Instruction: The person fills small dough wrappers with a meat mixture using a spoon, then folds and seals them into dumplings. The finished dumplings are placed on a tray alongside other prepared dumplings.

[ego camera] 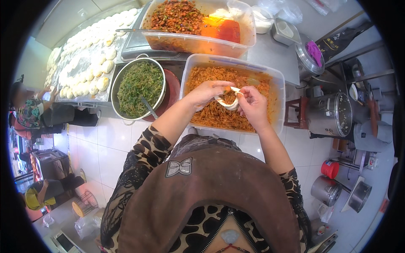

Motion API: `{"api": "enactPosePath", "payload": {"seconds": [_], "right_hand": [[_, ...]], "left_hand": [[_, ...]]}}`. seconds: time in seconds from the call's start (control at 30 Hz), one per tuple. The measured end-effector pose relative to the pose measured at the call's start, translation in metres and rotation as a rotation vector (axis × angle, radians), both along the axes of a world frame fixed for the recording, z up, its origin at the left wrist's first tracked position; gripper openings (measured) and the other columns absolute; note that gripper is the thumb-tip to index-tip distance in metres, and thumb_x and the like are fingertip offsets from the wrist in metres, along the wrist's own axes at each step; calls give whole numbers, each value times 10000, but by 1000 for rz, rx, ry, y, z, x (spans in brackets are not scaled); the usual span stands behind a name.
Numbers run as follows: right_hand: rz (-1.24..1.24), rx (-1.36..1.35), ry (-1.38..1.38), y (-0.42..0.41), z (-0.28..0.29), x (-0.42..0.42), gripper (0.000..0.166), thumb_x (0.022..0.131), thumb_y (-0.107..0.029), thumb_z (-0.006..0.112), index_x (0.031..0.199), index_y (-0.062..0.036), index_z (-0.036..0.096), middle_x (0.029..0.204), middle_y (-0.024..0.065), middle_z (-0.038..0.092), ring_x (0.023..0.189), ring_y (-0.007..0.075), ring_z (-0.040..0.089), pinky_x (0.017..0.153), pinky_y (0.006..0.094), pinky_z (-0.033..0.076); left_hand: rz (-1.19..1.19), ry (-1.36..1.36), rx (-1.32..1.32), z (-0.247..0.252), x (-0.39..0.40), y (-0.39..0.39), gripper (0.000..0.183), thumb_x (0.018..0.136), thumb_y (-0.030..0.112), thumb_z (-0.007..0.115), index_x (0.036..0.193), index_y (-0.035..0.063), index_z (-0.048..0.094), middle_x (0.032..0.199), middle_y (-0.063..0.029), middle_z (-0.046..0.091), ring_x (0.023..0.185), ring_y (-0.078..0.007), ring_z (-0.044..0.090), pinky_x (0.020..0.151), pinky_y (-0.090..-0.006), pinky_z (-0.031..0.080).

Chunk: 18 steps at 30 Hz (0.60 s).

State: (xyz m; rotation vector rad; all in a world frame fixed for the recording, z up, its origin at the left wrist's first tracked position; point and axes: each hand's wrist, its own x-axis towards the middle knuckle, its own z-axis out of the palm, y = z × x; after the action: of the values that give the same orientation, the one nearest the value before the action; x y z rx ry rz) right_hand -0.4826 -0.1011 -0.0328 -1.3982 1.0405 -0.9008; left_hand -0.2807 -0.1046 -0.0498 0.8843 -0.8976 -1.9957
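Between my two hands is a round dough wrapper point(228, 104) with its rim raised like a cup and some orange filling inside. My left hand point(205, 94) holds it from the left, with an orange smear near the fingertips. On the other side, the fingers and thumb of my right hand point(254, 106) pinch the rim. Both hands are above a clear plastic tub point(280, 95) of shredded orange filling point(218, 77). To the left, a round metal pot point(114, 91) contains chopped green filling point(137, 85), with a metal utensil handle point(149, 107) leaning out over its edge.
Behind is another plastic tub point(196, 41) of diced filling, with a long handle point(126, 30) across its rim. Many filled buns point(91, 77) cover the floured table at left, where a person point(34, 109) stands. A steel pot point(326, 114) and another person point(375, 132) are at right.
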Motion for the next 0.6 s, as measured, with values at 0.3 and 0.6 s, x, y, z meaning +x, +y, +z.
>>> {"api": "enactPosePath", "payload": {"seconds": [0.3,0.6], "right_hand": [[111,-564,239,-3,-7,-1,191,801,19,613,987,-6,580,710,56,562,534,86,537,493,243,438],[-33,-11,-4,-4,5,2,73,871,-14,578,944,-13,571,698,13,581,503,48,548,374,192,406]], "left_hand": [[116,-319,-154,1,-21,11,421,852,27,482,1263,-49,538,1145,-100,629,1040,-151,586,936,-287,448],[83,113,-11,-2,-10,6,643,908,341,605,1413,35,349,1248,-81,537,1100,-192,558,942,-363,453]]}}
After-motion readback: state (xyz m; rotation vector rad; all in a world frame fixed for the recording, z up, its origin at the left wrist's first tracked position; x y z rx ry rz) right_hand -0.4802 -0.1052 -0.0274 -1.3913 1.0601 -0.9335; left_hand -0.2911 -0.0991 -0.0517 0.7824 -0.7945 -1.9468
